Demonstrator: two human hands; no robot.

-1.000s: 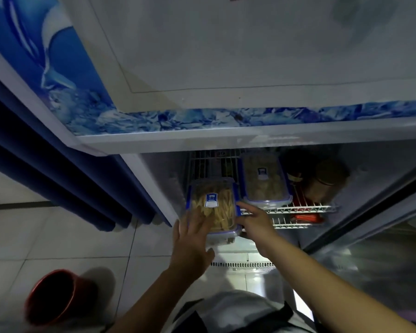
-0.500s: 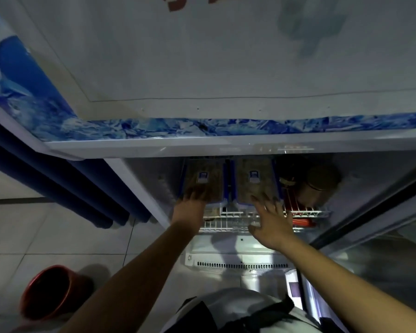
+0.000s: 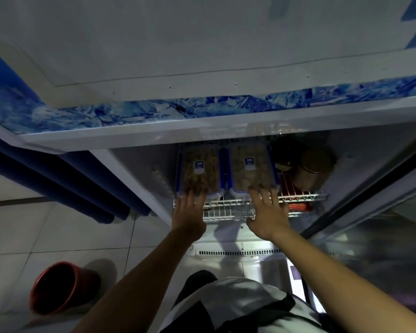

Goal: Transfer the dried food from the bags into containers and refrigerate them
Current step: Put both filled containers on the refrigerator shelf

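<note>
Left hand (image 3: 188, 213) and right hand (image 3: 265, 213), fingers straight and spread, holding nothing, touch the near ends of the left container (image 3: 199, 170) and right container (image 3: 250, 168), both lidded, filled with brownish dried food, side by side on the refrigerator's wire shelf (image 3: 228, 210); transfer apparently complete, door closing probably remaining

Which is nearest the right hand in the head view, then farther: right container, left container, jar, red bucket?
1. Right container: the right hand has its fingertips at the container's front edge.
2. Jar: right, deeper on the shelf.
3. Left container: left, by the left hand.
4. Red bucket: floor, far left.
</note>
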